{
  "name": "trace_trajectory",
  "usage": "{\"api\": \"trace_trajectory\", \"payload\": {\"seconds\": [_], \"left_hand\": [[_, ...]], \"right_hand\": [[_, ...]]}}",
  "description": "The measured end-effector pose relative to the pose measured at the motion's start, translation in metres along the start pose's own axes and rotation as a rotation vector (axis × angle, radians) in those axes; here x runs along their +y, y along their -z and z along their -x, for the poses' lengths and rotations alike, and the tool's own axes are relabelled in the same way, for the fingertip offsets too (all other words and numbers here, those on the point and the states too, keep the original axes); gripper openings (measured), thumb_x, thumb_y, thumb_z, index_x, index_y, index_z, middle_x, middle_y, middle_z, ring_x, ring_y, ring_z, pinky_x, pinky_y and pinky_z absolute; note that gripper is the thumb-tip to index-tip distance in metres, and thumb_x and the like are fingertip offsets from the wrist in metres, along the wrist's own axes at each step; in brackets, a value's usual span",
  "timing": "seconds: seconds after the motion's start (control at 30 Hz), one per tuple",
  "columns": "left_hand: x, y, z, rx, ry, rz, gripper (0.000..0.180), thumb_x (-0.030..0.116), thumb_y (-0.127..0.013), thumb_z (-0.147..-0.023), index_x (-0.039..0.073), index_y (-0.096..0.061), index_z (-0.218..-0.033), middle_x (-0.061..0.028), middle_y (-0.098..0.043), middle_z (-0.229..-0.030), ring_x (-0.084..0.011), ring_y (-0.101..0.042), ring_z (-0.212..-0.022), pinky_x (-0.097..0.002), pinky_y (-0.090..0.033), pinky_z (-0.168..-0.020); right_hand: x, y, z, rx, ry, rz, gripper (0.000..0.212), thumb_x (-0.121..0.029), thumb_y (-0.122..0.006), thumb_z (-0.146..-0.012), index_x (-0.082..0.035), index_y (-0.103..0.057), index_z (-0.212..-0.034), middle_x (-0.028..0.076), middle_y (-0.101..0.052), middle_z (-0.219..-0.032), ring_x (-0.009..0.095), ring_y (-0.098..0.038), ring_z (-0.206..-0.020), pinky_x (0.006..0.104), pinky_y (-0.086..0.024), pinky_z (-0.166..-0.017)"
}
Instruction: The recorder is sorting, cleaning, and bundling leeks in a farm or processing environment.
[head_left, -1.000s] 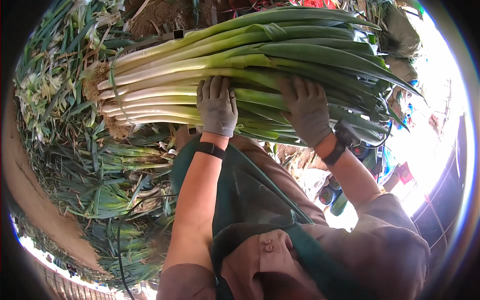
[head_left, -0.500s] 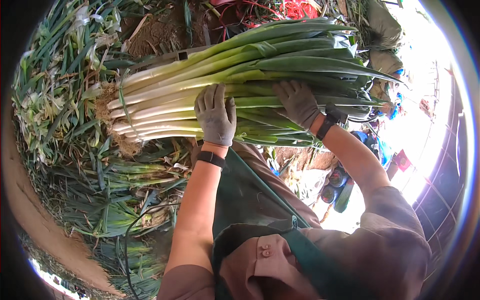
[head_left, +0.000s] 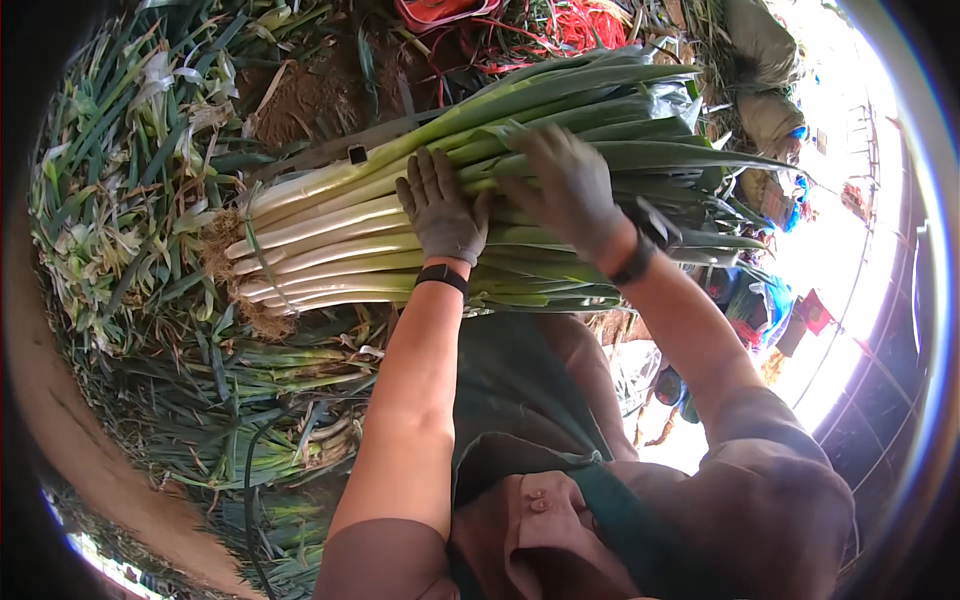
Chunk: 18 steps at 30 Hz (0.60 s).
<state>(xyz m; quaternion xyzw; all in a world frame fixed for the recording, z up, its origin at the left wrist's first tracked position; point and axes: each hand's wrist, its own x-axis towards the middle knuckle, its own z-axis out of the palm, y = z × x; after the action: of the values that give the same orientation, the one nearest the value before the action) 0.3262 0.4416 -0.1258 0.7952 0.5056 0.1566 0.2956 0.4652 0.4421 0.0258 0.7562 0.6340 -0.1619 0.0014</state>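
The leek bundle (head_left: 360,230) lies crosswise before the person, roots leftward. The left hand (head_left: 445,215) rests flat on the stalks, gripping nothing; the right hand (head_left: 572,190) is blurred, its grip indeterminable. The load is likely heavy, stiff-shafted, with tearable leaves; support underneath, at mid-length, appears soundest.

I'm looking steeply down from my own head, through the left of two side-by-side fisheye cameras, picture upright and very wide. Right up close, my shirt (head_left: 715,510) fills the bottom of the frame. Farther off, near the centre, there's my left hand (head_left: 445,217) and my right hand (head_left: 572,192), seen from above over the leeks (head_left: 330,225). Out at lower left, the dirt strip (head_left: 95,435) bends along the dark rim.
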Motion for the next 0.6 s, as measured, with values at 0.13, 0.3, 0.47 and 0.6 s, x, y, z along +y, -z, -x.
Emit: {"api": "trace_trajectory", "payload": {"seconds": [0.13,0.3,0.47,0.6], "left_hand": [[0.014,-0.004,-0.005,0.01,-0.024,0.043,0.088,0.047,-0.062,-0.08,-0.001,-0.027,-0.145,-0.0219,-0.033,-0.148,-0.0383,-0.025,-0.14,-0.0541,-0.012,-0.115],[0.005,0.002,-0.01,0.039,-0.008,0.037,0.085,0.044,-0.064,-0.08,-0.001,-0.031,-0.143,-0.0198,-0.037,-0.145,-0.0376,-0.028,-0.138,-0.0543,-0.016,-0.114],[0.012,0.003,-0.003,0.013,0.012,0.054,0.085,0.046,-0.066,-0.078,0.001,-0.034,-0.142,-0.0167,-0.038,-0.146,-0.0354,-0.029,-0.138,-0.0524,-0.017,-0.115],[0.008,0.004,-0.004,0.026,0.015,0.033,0.082,0.046,-0.066,-0.078,0.001,-0.037,-0.14,-0.0161,-0.039,-0.146,-0.0354,-0.032,-0.137,-0.0525,-0.018,-0.114]], "right_hand": [[0.015,-0.009,-0.069,-0.314,0.057,0.513,0.032,-0.033,-0.062,-0.083,-0.004,-0.067,-0.099,0.012,-0.066,-0.101,0.031,-0.065,-0.091,0.0382,-0.053,-0.074],[0.024,-0.014,-0.078,-0.394,0.388,0.471,0.026,-0.028,-0.058,-0.085,-0.004,-0.069,-0.091,0.012,-0.069,-0.083,0.035,-0.067,-0.079,0.0421,-0.053,-0.07],[0.068,-0.032,-0.084,-0.334,0.309,-0.033,0.022,-0.028,-0.059,-0.086,-0.007,-0.068,-0.088,0.017,-0.065,-0.078,0.038,-0.064,-0.077,0.0447,-0.05,-0.07],[0.065,-0.025,-0.08,-0.284,0.332,0.101,0.03,-0.034,-0.062,-0.083,-0.004,-0.069,-0.085,0.019,-0.066,-0.076,0.037,-0.065,-0.077,0.0446,-0.051,-0.072]]}}
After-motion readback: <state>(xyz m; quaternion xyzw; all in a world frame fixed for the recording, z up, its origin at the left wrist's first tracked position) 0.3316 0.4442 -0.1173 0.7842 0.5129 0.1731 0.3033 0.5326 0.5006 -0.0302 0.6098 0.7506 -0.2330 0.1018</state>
